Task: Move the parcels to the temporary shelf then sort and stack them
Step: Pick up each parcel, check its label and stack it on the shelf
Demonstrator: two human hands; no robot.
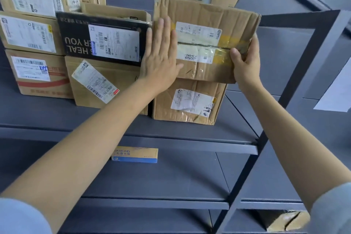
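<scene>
Grey metal shelf (190, 146), upper level packed with parcels. Creased brown carton (207, 24), yellow tape on its seam, sits on top of a lower brown box (190, 100), its front edge overhanging a bit. Black box (79, 43) just beside it, left. Left hand (161, 53) flat, fingers straight, pressing the carton's face. Right hand (245, 62) curled round its right edge. Risks: overhang tips it forward on release; soft crumpled base sags; hard push shifts the black box.

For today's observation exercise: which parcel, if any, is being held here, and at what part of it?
The right hand grips the crumpled top parcel at its right edge, thumb on the front. The left hand presses flat on its left front.
</scene>
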